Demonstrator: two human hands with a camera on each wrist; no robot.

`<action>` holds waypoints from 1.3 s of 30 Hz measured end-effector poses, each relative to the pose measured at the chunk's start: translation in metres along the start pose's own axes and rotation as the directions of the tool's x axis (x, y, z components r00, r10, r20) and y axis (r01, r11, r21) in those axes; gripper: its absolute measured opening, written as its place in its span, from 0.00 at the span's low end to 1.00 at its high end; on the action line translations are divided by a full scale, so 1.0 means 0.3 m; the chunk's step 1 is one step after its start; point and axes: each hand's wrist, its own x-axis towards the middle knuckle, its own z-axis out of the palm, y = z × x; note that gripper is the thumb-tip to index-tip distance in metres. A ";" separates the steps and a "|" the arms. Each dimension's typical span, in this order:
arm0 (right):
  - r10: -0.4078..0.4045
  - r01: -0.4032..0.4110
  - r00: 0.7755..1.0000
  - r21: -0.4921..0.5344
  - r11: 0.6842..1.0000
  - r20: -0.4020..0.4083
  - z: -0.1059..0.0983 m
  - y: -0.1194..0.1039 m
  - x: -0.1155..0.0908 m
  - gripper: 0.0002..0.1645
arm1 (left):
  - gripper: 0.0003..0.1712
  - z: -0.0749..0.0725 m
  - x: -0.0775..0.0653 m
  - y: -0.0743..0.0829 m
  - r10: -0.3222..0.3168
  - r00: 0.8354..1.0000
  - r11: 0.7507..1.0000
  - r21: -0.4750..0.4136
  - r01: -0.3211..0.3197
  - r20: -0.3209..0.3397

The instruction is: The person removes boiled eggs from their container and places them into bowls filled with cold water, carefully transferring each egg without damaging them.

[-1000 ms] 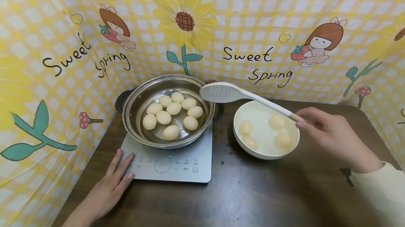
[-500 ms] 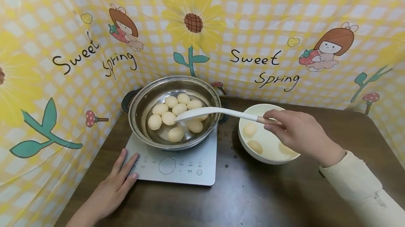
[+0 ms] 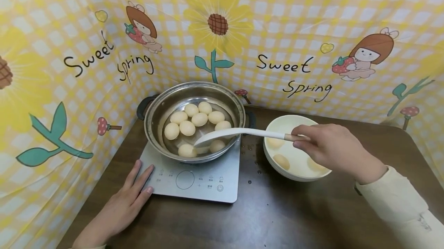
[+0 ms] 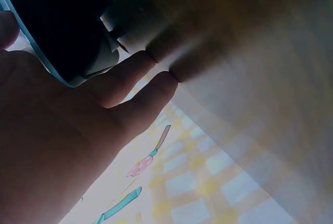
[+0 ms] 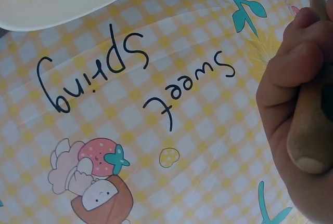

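Note:
In the head view a steel pot [image 3: 152,141] holds water and several pale eggs [image 3: 199,119]. My right hand [image 3: 334,148] grips the wooden handle end of a white slotted spoon [image 3: 249,131]. The spoon reaches across the pot's right rim, its bowl dipped among the eggs beside the front one [image 3: 187,150]. In the right wrist view, the fingers [image 5: 296,65] curl round the wooden handle [image 5: 312,130]. My left hand [image 3: 126,199] rests with spread, straight fingers at the left edge of the induction cooker [image 3: 211,195] under the pot.
A cream bowl [image 3: 268,154] with several eggs in liquid stands right of the cooker, partly under my right forearm and hand. Water drops dot the brown table [image 3: 256,218] between them. A yellow checked cloth [image 3: 277,10] hangs behind and at the left.
My right hand has moved left, bringing the spoon from above the pot's right rim down into the water. The front egg has shifted slightly left against the others. The left hand stays put.

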 end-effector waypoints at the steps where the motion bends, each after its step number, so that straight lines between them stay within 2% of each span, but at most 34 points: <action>1: -0.005 0.005 1.000 0.002 1.000 0.005 -0.002 -0.002 0.002 0.12 | 0.36 0.000 0.000 -0.001 0.002 1.000 1.000 -0.002 -0.002 -0.002; 7: -0.044 0.043 0.999 0.017 0.999 0.031 -0.007 -0.007 0.020 0.12 | 0.36 -0.001 -0.001 -0.007 0.002 1.000 1.000 -0.012 -0.002 -0.001; 15: -0.069 0.064 0.991 0.051 0.997 0.116 0.000 -0.008 0.061 0.08 | 0.36 -0.007 -0.004 -0.012 0.002 1.000 1.000 -0.027 -0.001 0.025; 18: -0.056 0.045 0.985 0.072 0.996 0.161 0.006 -0.009 0.081 0.05 | 0.36 -0.008 -0.003 -0.011 0.001 1.000 1.000 -0.029 -0.001 0.028; 23: 0.003 -0.043 0.962 0.140 0.989 0.271 0.007 -0.015 0.122 0.04 | 0.36 -0.008 0.001 -0.010 0.005 1.000 1.000 -0.025 -0.005 0.022; 24: 0.024 -0.075 0.952 0.157 0.985 0.304 0.005 -0.016 0.131 0.04 | 0.36 -0.009 0.001 -0.010 0.007 1.000 1.000 -0.023 -0.006 0.020; 26: 0.079 -0.176 0.915 0.216 0.960 0.395 -0.002 -0.019 0.147 0.04 | 0.36 -0.009 0.002 -0.010 0.006 1.000 1.000 -0.022 -0.005 0.020; 28: 0.135 -0.299 0.859 0.271 0.915 0.494 -0.013 -0.022 0.161 0.06 | 0.36 -0.010 0.002 -0.009 0.003 1.000 1.000 -0.021 -0.003 0.023; 31: 0.203 -0.476 0.762 0.318 0.820 0.615 -0.029 -0.024 0.177 0.09 | 0.36 -0.013 0.002 -0.006 -0.001 1.000 1.000 -0.021 0.001 0.027; 33: 0.217 -0.535 0.720 0.329 0.778 0.659 -0.033 -0.023 0.187 0.10 | 0.36 -0.014 0.002 -0.005 0.000 1.000 1.000 -0.019 0.000 0.024; 35: 0.220 -0.564 0.697 0.332 0.757 0.682 -0.035 -0.022 0.194 0.10 | 0.35 -0.015 0.001 -0.005 0.002 1.000 1.000 -0.019 -0.001 0.020; 39: 0.189 -0.568 0.685 0.353 0.744 0.704 -0.035 -0.013 0.203 0.12 | 0.35 -0.012 -0.002 -0.008 0.000 1.000 1.000 -0.013 0.000 0.014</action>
